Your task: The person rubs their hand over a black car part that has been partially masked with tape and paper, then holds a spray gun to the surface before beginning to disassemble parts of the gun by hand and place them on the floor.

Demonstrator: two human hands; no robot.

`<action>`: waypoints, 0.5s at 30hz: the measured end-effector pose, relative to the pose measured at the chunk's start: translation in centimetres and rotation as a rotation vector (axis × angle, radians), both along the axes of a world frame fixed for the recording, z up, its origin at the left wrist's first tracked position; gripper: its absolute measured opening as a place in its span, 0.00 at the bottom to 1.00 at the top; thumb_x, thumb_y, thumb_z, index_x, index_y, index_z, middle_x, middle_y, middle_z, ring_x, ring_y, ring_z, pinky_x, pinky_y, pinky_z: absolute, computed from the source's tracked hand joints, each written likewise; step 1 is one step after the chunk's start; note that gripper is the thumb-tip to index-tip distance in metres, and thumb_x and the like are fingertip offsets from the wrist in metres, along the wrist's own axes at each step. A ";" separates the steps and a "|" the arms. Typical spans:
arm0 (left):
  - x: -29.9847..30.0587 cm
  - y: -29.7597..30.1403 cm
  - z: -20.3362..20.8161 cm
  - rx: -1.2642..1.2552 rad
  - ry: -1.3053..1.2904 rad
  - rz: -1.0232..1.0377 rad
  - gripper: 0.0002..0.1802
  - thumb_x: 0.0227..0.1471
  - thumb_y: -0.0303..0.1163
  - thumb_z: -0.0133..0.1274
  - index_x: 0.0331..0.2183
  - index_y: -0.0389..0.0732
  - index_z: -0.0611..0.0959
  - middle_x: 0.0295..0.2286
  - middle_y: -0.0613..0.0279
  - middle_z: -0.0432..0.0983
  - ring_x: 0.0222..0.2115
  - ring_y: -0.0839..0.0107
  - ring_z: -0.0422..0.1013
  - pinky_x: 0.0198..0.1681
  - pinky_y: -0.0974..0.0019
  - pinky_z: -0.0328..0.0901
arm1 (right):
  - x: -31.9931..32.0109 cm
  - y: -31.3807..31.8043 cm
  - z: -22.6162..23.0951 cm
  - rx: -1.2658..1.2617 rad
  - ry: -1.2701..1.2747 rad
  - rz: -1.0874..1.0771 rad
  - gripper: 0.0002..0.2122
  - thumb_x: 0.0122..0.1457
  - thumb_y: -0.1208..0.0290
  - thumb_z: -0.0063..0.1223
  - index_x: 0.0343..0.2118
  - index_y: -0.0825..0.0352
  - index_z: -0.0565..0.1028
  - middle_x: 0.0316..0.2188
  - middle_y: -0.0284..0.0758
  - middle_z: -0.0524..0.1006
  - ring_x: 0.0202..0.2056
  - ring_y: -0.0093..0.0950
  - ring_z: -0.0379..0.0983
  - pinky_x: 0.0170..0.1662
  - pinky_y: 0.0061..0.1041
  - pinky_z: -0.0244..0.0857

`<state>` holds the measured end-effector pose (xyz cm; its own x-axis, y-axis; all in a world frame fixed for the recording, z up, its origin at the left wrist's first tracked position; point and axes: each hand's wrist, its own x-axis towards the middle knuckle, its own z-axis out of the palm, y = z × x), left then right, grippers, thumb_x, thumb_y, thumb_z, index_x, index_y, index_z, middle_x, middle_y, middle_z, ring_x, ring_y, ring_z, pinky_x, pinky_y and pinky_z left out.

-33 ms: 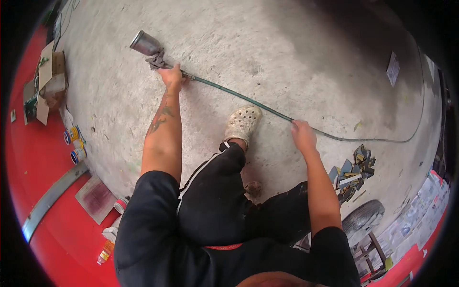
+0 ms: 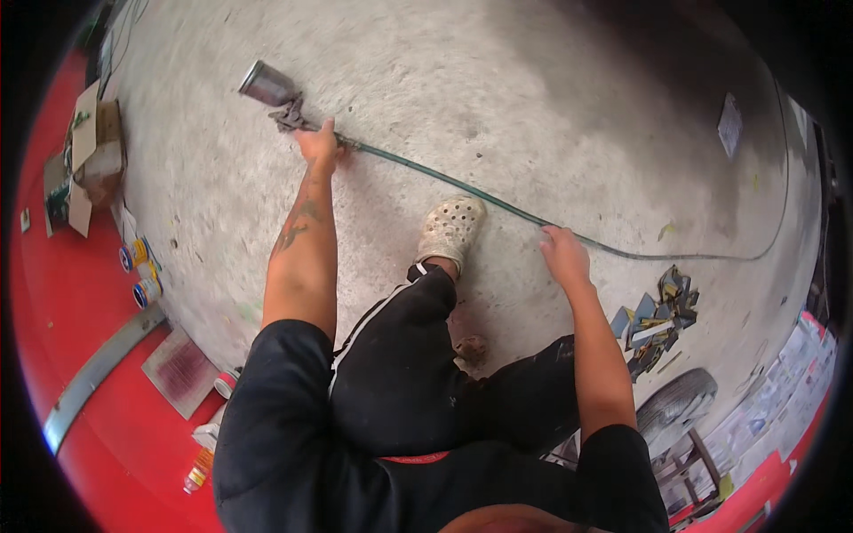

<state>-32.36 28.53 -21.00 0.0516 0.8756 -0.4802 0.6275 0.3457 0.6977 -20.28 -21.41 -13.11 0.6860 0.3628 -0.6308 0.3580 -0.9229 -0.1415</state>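
Note:
At the upper left, my left hand is wrapped round the handle of a paint spray gun. The gun's metal cup is tilted, pointing away to the upper left. From the gun's handle a green air hose runs across to the right. My right hand is closed on this hose some way along it, to the right of my foot. Beyond that hand the hose curves over the floor toward the far right. My fingers on the gun are partly hidden.
A pale clog is on my foot on the concrete floor. Leftward are an open cardboard box, paint cans and a metal strip on red flooring. To the right lie a pile of scraps and a tyre.
The spray gun and its cup have shifted very slightly to the left. Both hands keep their hold, the right one almost unmoved.

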 end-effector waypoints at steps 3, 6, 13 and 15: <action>-1.2 -0.1 -0.9 -0.097 -0.116 -0.004 0.46 0.53 0.33 0.61 0.64 0.41 0.51 0.38 0.42 0.77 0.24 0.56 0.75 0.23 0.59 0.74 | -0.6 -2.4 3.4 0.121 0.072 -0.017 0.17 0.61 0.60 0.56 0.52 0.54 0.75 0.46 0.37 0.75 0.50 0.38 0.72 0.50 0.41 0.67; -1.9 0.6 -2.1 -0.248 -0.110 -0.128 0.21 0.62 0.37 0.48 0.32 0.24 0.79 0.29 0.46 0.82 0.26 0.57 0.78 0.27 0.57 0.75 | -1.4 -7.0 7.5 0.235 0.029 -0.098 0.18 0.60 0.60 0.56 0.53 0.56 0.75 0.45 0.39 0.76 0.50 0.40 0.73 0.51 0.40 0.68; 0.3 -1.3 -1.0 -0.148 -0.166 -0.026 0.22 0.58 0.31 0.57 0.47 0.22 0.73 0.37 0.43 0.79 0.29 0.58 0.79 0.27 0.62 0.77 | -3.7 -14.4 14.1 0.151 -0.159 -0.382 0.18 0.60 0.62 0.57 0.53 0.60 0.75 0.44 0.41 0.77 0.46 0.43 0.74 0.50 0.37 0.68; 0.4 -3.0 -0.2 0.024 -0.155 -0.101 0.31 0.59 0.34 0.58 0.58 0.31 0.66 0.41 0.41 0.77 0.30 0.54 0.79 0.27 0.59 0.77 | -4.5 -15.8 14.3 0.211 -0.155 -0.478 0.18 0.61 0.62 0.57 0.53 0.60 0.75 0.44 0.41 0.77 0.46 0.42 0.74 0.49 0.37 0.69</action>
<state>-31.97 25.51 -21.15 0.2120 0.8732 -0.4389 0.5424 0.2684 0.7961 -24.73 -37.26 1.24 0.8847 0.0959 -0.4561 -0.0628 -0.9452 -0.3204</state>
